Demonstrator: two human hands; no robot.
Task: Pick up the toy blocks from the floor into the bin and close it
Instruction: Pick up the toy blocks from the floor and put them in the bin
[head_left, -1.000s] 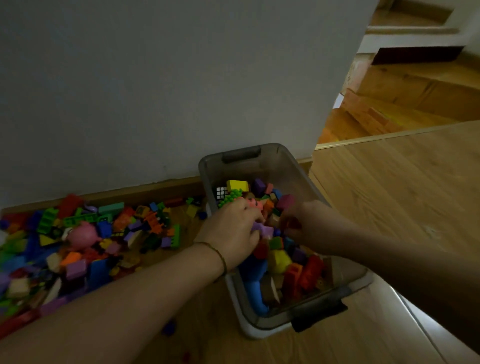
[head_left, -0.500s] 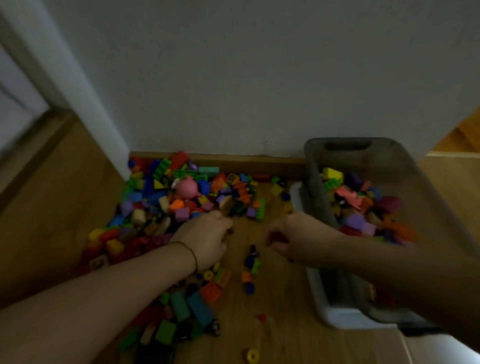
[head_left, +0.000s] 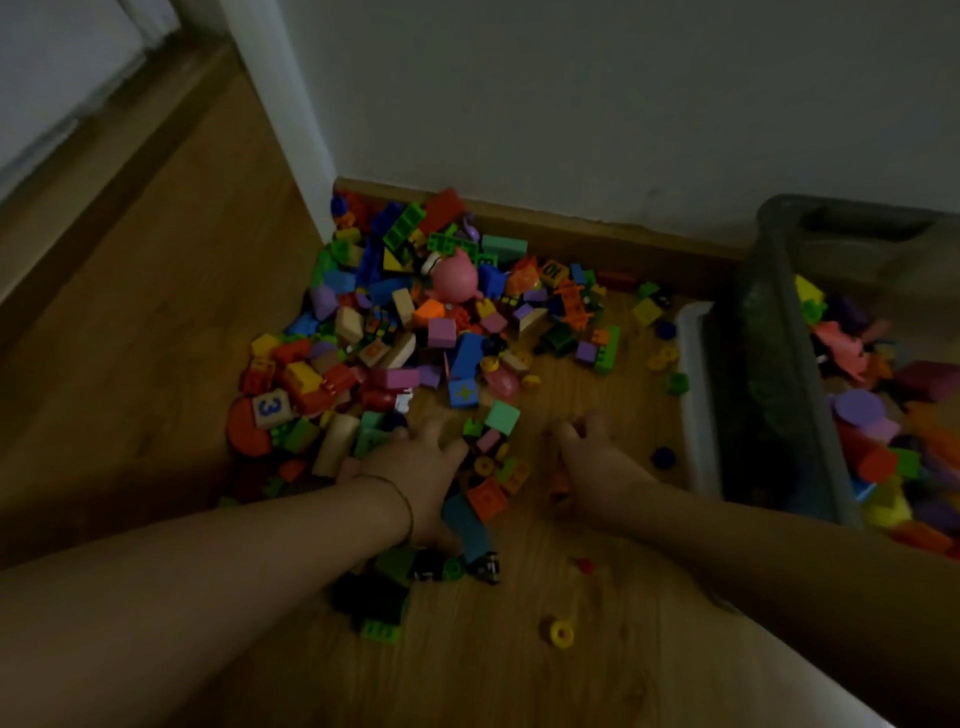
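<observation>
Blocks (head_left: 415, 322): heaped on the floor (head_left: 156, 312), left of the bin
Left hand (head_left: 415, 467): grip wide, fingers spread flat on the near edge of the heap
Right hand (head_left: 597, 462): on the floor just beside it, fingers curled; whether the grip holds anything, cannot tell
Bin (head_left: 753, 364): far right, open, part-filled with blocks

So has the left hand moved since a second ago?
Yes. The left hand went from over the bin leftward, down onto the floor blocks.

Room corner, dim light.
Grey wall (head_left: 571, 93) at 12 o'clock, wooden skirting (head_left: 685, 254) beneath; white door frame (head_left: 280, 104) at 11; wood floor (head_left: 156, 312) at 9.
</observation>
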